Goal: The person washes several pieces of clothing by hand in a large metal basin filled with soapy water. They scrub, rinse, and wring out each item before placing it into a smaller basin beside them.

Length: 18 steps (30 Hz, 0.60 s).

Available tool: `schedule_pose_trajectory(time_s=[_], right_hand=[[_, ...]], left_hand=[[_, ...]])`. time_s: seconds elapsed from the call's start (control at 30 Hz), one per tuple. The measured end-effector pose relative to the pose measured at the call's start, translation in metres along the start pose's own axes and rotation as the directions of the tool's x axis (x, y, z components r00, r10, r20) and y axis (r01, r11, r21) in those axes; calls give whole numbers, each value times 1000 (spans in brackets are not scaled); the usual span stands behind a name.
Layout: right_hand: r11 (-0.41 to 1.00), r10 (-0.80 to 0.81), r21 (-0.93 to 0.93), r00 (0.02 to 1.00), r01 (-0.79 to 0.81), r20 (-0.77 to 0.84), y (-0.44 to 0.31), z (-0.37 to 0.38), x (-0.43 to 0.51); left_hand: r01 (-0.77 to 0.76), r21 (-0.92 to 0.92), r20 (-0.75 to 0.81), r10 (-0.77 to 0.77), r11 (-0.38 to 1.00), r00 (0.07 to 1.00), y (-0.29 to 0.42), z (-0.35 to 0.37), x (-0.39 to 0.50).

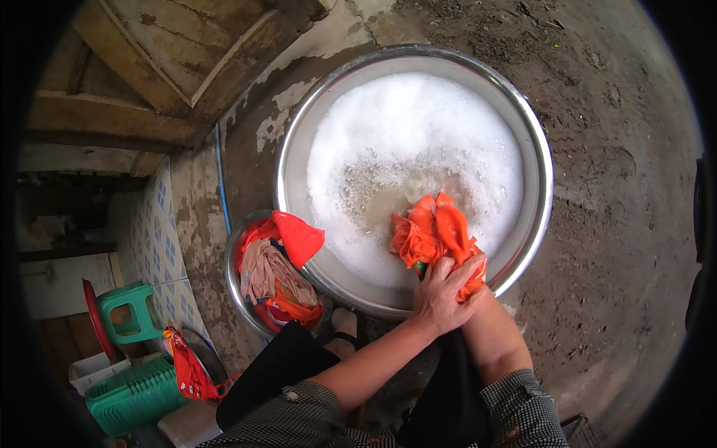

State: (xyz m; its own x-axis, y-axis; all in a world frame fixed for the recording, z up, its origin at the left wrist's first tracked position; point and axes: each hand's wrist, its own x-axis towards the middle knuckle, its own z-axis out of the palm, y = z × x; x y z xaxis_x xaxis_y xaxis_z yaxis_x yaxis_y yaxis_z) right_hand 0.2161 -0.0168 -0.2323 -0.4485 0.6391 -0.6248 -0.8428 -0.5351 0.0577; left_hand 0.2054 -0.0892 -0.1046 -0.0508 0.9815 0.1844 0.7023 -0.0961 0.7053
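A bunched, wet orange-red garment (421,231) hangs over the near side of a large metal basin (535,151). My left hand (445,297) grips the lower end of this cloth, its fingers spread across the folds. My right forearm (498,336) reaches in from the right and crosses behind my left hand. The right hand itself is mostly hidden by the cloth and the left hand, so its fingers do not show. White suds (414,112) cover much of the water, with a thinner, murky patch just beyond the garment.
Left of the basin stands a smaller metal bowl (231,280) heaped with clothes (274,271), a red piece overlapping the basin rim. Green plastic stools (131,392) and a red bag (193,372) are at lower left. A blue hose (222,185) runs along the wall. Muddy ground (610,224) lies right.
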Motion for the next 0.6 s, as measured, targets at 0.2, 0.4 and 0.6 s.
schedule_pose_trajectory(time_s=[0.2,0.4,0.6], right_hand=[[996,-47,74,999,49,-26,-12,9,-10],[965,-151,-219,989,145,-11,-18,14,-15],[912,-311,-284,950,296,-8,-29,14,-12]], left_hand=[[110,132,-206,-81,985,975,-63,42,57],[394,249,-2,-406,885,914,-156,22,82],[799,328,-15,-843,503,537,-208,-47,106]])
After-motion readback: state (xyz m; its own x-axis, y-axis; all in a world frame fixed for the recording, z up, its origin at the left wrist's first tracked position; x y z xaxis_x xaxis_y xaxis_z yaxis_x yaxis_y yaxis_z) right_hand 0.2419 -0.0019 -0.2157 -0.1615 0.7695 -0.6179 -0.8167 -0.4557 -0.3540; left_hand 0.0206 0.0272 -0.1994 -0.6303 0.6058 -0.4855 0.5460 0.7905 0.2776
